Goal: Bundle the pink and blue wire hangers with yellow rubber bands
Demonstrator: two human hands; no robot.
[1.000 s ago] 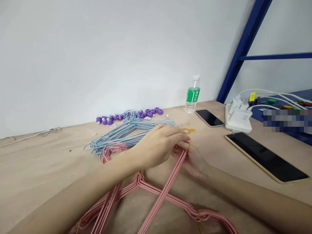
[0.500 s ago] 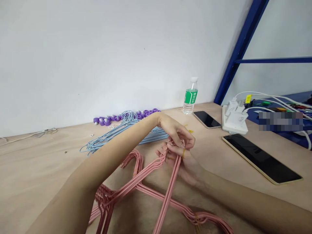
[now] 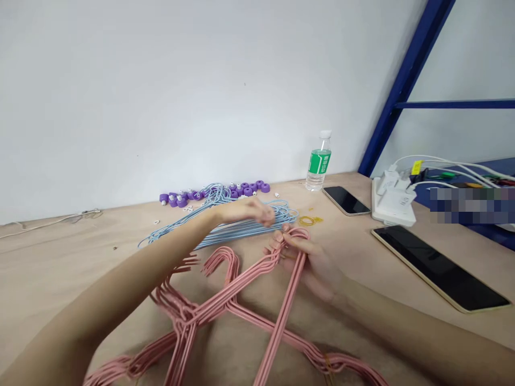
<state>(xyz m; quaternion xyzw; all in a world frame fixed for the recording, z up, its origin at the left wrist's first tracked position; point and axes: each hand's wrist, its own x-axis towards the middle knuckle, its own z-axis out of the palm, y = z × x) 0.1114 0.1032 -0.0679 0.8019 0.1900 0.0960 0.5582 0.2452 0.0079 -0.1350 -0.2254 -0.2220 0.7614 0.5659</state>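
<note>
Left hand (image 3: 245, 213) has moved away from the right hand and now sits over the blue wire hangers (image 3: 241, 231); its fingers (image 3: 265, 215) are released and hold nothing, and contact with the blue wire cannot be confirmed. The pink wire hangers (image 3: 233, 287) lie in a crossed bunch on the surface (image 3: 60, 279), directly in front of the person. Their straight wires run mainly from the near edge toward the wall, and several hooks point away from the person. Right hand (image 3: 314, 268) has its fingers (image 3: 281, 239) clenched around the pink wires at the far end. Risk: any slackening of this grip could let the crossed wires slide apart. Hooks near the blue wire hangers could also snag them if dragged. Yellow rubber bands (image 3: 309, 220) lie just beyond the right hand.
</note>
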